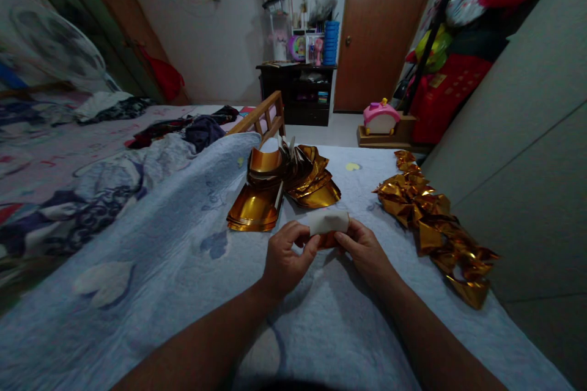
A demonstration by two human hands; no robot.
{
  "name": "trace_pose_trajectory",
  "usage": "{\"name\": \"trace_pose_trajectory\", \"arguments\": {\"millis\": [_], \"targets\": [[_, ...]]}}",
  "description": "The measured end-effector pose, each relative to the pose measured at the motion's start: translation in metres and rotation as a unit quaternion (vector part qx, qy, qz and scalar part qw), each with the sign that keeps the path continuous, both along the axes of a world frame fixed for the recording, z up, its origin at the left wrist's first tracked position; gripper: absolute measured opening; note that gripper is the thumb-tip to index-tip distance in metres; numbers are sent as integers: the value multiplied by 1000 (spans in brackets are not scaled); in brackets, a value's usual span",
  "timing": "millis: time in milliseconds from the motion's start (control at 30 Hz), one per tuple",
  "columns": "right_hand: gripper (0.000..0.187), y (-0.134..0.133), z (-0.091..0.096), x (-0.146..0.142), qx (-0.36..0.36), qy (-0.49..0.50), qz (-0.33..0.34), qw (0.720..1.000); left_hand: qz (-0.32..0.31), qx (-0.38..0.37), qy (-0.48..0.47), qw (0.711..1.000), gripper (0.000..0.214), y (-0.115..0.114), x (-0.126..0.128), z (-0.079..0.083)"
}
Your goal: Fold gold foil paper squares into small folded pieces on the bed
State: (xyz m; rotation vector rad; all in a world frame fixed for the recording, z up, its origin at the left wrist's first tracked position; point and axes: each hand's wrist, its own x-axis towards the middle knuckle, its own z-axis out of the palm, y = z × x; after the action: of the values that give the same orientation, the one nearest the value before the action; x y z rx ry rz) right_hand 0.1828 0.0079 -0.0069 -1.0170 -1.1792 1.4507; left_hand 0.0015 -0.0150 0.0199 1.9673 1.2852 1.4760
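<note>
Between my two hands is a sheet of gold foil paper (328,222), curled so that its white back faces up and a strip of gold shows below. My left hand (288,255) pinches its left end between thumb and fingers. The right end is gripped by my right hand (364,247), thumb in front. Just beyond lies a stack of flat gold foil sheets (255,208), with more curled and fanned gold sheets (314,180) against it. To the right, a row of folded gold foil pieces (433,220) runs along the bed's edge.
A pale blue blanket (183,299) with heart shapes covers the bed under my hands. At left are rumpled bedding and clothes (202,132). A wooden rail (275,111) stands at the far end. A pale cabinet (527,195) borders the right side.
</note>
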Motion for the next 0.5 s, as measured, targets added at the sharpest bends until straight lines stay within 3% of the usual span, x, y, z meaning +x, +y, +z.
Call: {"name": "trace_pose_trajectory", "arguments": {"millis": [300,500], "targets": [[32,-1,2,3,9,-17,-5,1000,11,-53,-40,998,16,3,-3,0],[29,-1,5,5,18,-2,-9,1000,21,-130,-91,987,19,6,-4,-4]]}}
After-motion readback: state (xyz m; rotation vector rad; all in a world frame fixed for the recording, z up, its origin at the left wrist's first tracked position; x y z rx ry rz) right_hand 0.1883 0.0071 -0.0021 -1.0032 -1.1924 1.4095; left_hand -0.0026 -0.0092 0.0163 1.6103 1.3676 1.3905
